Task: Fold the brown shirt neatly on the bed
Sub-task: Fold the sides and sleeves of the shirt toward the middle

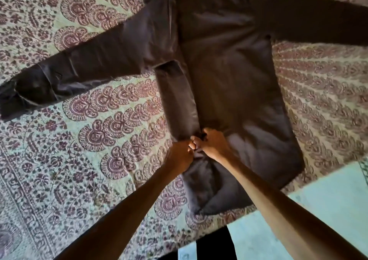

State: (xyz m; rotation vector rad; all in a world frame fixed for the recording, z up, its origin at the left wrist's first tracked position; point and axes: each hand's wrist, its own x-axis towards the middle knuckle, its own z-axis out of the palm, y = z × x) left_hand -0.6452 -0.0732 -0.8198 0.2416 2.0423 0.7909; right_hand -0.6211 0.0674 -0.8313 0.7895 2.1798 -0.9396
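The brown long-sleeved shirt [235, 84] lies spread flat on the bed, collar far from me, hem near. One sleeve stretches to the left, the other to the far right. The shirt's left side panel is folded in over the body as a narrow strip. My left hand [180, 154] and my right hand [211, 144] are side by side, knuckles touching, both pinching the cloth at the lower end of that folded strip. The hem corner below my hands is rumpled.
The bed is covered by a pale sheet [83, 140] printed with maroon paisley and flowers. Its near edge runs diagonally at the lower right, with light floor [328, 198] beyond. A dark object [215, 243] shows at the bottom.
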